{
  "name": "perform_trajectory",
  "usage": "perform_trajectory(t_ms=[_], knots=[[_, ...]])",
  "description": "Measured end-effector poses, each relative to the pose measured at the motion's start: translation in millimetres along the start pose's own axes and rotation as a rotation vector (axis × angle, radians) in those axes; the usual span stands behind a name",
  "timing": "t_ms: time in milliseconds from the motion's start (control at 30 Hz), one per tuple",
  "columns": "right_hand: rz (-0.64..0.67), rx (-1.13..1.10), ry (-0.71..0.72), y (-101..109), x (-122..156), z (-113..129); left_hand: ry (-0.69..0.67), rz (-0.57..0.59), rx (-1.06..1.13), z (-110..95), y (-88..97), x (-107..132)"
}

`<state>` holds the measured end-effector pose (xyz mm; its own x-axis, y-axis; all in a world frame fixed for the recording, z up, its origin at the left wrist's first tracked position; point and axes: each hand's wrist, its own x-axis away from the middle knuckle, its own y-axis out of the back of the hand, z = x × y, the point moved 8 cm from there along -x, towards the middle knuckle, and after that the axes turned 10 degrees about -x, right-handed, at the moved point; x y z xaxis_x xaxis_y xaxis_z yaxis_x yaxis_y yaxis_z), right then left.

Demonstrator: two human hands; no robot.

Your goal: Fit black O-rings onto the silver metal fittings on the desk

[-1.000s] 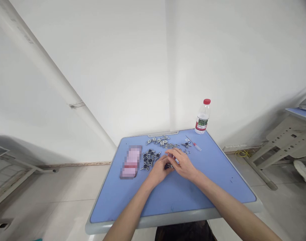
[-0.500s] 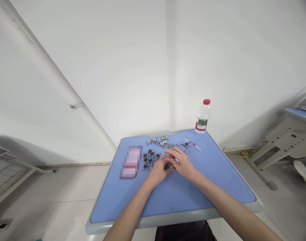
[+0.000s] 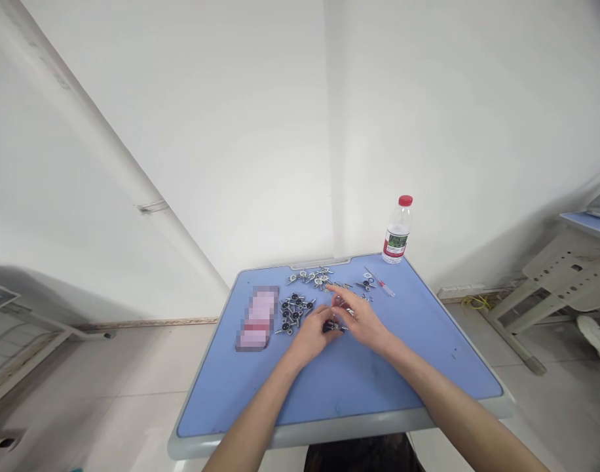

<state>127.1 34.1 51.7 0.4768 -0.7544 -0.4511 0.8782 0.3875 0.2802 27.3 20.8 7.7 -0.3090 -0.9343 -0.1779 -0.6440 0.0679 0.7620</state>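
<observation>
Near the middle of the blue desk (image 3: 378, 380), my left hand (image 3: 312, 333) is closed around a small metal part with a black section (image 3: 334, 326). Its fingers cover much of that part. My right hand (image 3: 363, 322) curls over the same part from the right, thumb and fingers drawn together close above it; what they pinch is too small and covered to name. Just left of my hands lies a group of metal parts with round black centres (image 3: 295, 314). Behind my hands are similar metal parts with pale ring-shaped centres (image 3: 319, 278).
A blurred-out pink phone-shaped object (image 3: 258, 318) lies at the desk's left. At the back right corner stands a water bottle (image 3: 397, 231) with a red cap. Nearby lie a thin tool with a red and clear handle (image 3: 386, 287) and another black-centred part (image 3: 367, 285).
My right hand has shifted slightly and its fingers have changed position, so more of the held part shows. My left hand has stayed in place.
</observation>
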Motion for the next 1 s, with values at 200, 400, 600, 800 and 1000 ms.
perform_trajectory(t_ms=[200, 400, 600, 800, 1000], knots=[[0.016, -0.015, -0.014, -3, 3, 4, -0.047, -0.003, 0.039, -6, 2.8, -1], [-0.017, 0.041, 0.026, 0, 1, 6, -0.002, -0.007, 0.005, -1, 1.6, 0], [0.010, 0.050, 0.043, -3, 3, 7, -0.034, 0.006, 0.025, -6, 3.0, 0], [-0.041, 0.036, -0.015, 2, 0, 0, 0.015, -0.005, -0.004, 1, 0.8, 0], [0.024, 0.048, -0.019, -3, 3, 2, -0.032, 0.003, 0.031, -3, 1.6, 0]])
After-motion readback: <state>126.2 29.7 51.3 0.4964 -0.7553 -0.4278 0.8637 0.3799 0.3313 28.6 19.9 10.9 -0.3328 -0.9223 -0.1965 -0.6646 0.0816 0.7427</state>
